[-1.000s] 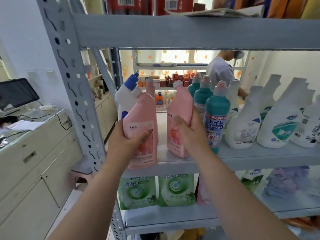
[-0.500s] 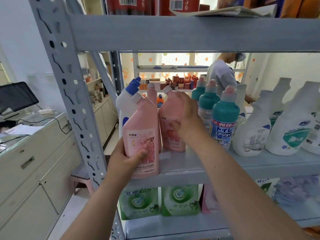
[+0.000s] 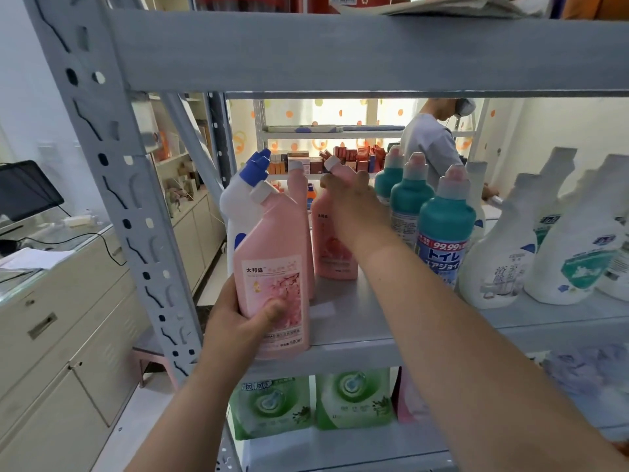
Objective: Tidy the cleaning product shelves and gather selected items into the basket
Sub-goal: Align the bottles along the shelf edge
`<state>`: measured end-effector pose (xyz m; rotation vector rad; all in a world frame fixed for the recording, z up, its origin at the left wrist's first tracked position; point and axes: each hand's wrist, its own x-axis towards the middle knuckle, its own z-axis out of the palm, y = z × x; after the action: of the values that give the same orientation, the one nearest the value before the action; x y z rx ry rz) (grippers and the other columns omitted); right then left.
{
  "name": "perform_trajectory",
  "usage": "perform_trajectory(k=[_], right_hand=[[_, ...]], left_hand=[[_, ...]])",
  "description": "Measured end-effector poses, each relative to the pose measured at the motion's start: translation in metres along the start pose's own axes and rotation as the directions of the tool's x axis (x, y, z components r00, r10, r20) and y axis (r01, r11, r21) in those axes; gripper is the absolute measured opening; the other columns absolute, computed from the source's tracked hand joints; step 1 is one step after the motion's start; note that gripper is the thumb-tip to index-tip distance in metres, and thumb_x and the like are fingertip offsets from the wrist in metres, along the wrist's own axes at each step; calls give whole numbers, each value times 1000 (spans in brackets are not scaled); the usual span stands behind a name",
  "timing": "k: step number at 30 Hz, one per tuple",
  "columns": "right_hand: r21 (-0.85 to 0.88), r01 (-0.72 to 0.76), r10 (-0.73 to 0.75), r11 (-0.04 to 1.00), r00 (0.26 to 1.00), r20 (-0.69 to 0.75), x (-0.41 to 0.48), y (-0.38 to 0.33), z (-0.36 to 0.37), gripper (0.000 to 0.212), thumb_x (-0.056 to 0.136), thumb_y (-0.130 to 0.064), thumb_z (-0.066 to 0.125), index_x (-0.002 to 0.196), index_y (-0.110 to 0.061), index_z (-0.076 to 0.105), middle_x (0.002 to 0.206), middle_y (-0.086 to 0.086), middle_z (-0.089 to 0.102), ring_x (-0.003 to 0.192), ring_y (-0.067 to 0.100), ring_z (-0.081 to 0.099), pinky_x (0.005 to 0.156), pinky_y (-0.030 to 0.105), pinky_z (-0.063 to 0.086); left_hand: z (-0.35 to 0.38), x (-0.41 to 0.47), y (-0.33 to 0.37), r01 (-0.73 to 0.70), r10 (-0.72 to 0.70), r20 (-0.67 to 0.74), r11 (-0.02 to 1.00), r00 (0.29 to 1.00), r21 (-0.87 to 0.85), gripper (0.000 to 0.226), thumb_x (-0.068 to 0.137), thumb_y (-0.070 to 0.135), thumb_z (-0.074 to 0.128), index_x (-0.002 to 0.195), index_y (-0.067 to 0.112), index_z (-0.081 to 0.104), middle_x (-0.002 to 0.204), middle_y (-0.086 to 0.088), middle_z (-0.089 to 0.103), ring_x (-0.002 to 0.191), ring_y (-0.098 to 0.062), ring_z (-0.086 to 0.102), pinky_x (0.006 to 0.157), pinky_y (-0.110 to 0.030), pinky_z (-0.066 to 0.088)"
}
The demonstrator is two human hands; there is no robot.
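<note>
**Pink bottles being lined up at the shelf's left end**

Head view: pushed away from the front edge over the last second, the rear pink bottle now stands deep on the middle shelf, close to its back edge. The right hand is curled over its shoulder just under the cap. The left hand has barely shifted. It grips the front pink bottle low on the label, thumb across the front, with the base at the shelf's front-left corner (whether it rests on the lip or hangs just off it I cannot tell).

A third pink bottle and a white bottle with a blue cap stand just behind the front one. Teal bottles run in a file beside the right forearm, and white spray bottles fill the right end. Green refill pouches sit on the shelf below.

As a judgement, the tidying is under way but not finished: the pink bottles are partly grouped at the left end, and the front one has yet to be set in line. No basket is in sight, so nothing shows that any gathering has begun.
</note>
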<state>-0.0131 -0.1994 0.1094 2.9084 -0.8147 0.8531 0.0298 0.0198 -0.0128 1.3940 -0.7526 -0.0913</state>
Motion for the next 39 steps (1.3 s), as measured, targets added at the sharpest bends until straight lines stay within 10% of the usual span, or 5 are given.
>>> perform_trajectory(k=[14,17,21,30,39], right_hand=[[253,-9,10,968,1000,-3,23,6,7,59,100,-21,52,149,-44,30,161,11,27,149,45,28,112,62,41],[495,62,59,867,973,-224,10,-1,-3,39,103,-49,44,136,-34,55,138,4,56,127,24,54,104,47,51],[513,18,-49,858,998,47,8,-23,-15,75,85,-81,41,132,-26,60,144,3,56,124,23,58,98,46,53],[406,88,-134,910,987,85,10,-3,-37,21,100,-31,40,113,-28,57,94,-12,54,94,14,54,68,27,38],[387,101,-164,917,977,133,15,-6,-45,43,105,-46,46,142,-23,46,130,-1,64,100,14,60,66,24,43]], left_hand=[[-1,0,-1,4,-4,-22,1000,1000,-11,61,56,77,84,107,50,66,104,10,78,89,-11,77,65,-21,60],[-1,1,-3,-1,1,-35,1000,999,-1,59,59,76,84,108,50,66,105,11,77,89,-10,76,64,-21,60],[-2,1,-7,3,-3,-39,1000,999,1,62,64,72,84,116,42,66,107,6,77,92,-14,77,67,-27,62],[-2,2,-11,13,-13,-40,1000,999,1,64,64,73,84,117,42,65,106,8,78,91,-14,77,67,-29,63],[0,2,-8,14,-15,-30,1000,999,-22,59,63,75,83,112,49,65,107,10,77,91,-13,77,66,-29,63]])
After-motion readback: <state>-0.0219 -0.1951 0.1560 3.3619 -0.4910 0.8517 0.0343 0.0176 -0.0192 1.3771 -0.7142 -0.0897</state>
